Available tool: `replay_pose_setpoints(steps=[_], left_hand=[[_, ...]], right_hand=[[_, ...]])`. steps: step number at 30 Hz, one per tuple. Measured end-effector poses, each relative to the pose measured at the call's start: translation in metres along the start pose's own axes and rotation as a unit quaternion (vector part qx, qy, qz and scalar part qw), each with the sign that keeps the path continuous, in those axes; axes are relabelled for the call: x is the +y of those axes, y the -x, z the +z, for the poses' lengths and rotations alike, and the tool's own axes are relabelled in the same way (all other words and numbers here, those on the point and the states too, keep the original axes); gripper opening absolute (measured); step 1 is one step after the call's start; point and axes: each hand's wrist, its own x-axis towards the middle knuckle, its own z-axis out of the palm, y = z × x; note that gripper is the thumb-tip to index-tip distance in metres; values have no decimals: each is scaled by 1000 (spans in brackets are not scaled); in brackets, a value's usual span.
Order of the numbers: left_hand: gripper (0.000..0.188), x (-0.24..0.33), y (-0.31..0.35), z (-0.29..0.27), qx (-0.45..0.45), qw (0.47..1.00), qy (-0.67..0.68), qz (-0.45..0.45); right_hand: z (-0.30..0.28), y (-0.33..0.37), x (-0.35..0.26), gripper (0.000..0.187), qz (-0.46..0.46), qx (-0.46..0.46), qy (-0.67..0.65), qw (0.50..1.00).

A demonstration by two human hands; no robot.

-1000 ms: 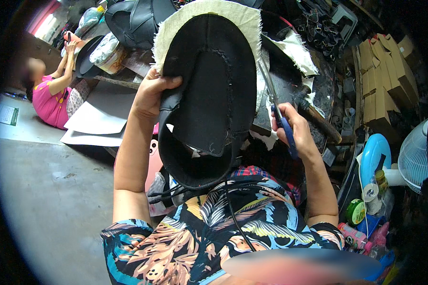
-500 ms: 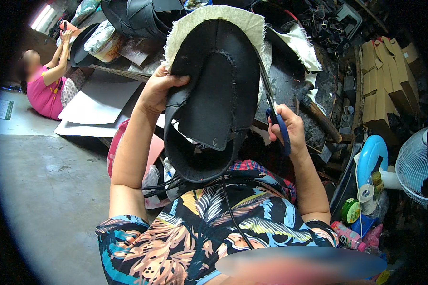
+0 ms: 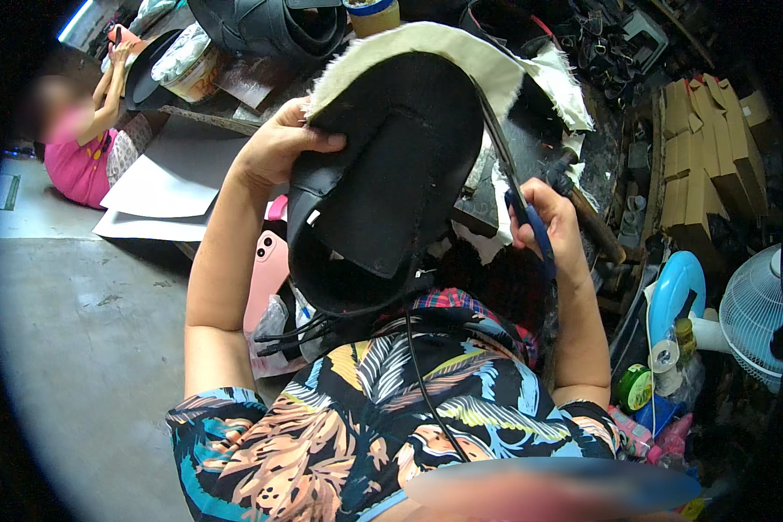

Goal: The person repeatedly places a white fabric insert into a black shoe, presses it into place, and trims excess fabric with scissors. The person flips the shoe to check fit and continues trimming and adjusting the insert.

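The person's left grip (image 3: 278, 143) is closed around the left side of a black, smooth-faced shoe upper (image 3: 365, 191) with a rounded toe, its thumb lying on the inner face. The upper is held up above the near edge of a dark, worn work surface (image 3: 532, 143), toe pointing away from the person, with a loop-shaped heel end nearest the body. A frayed cream cloth layer (image 3: 431, 45) juts out around the toe. The right grip (image 3: 550, 217) holds long metal scissors with blue handles (image 3: 507, 161); the blades run along the upper's right side, beside the cloth, and I cannot tell how far apart they stand. A hammer with a wooden handle (image 3: 600, 226) lies close to the right edge of the surface. Toward its far left corner sit black shoe pieces (image 3: 270, 26) and a plastic-covered white bucket (image 3: 190, 65). Large white sheets (image 3: 161, 174) spread just beside the left edge
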Motion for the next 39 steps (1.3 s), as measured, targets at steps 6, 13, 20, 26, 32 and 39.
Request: replay_pose_setpoints(steps=[6,13,20,26,32,39], left_hand=[[41,2,-8,-8,-42,996,-77,-6],[37,7,-10,-10,-81,990,-109,-40],[44,11,-12,-11,-89,987,-126,-38],[40,21,-22,-11,-156,947,-274,-66],[35,37,-30,-9,-228,918,-320,-48],[47,46,-44,10,-254,894,-353,-108]], right_hand=[[-6,2,-10,37,0,-16,-23,1000],[-12,2,-13,38,-43,-47,62,996],[-18,11,-23,74,76,-35,15,996],[-33,6,-34,79,71,-71,166,981],[-42,6,-51,79,94,-89,158,979],[-50,2,-63,43,12,-122,320,939]])
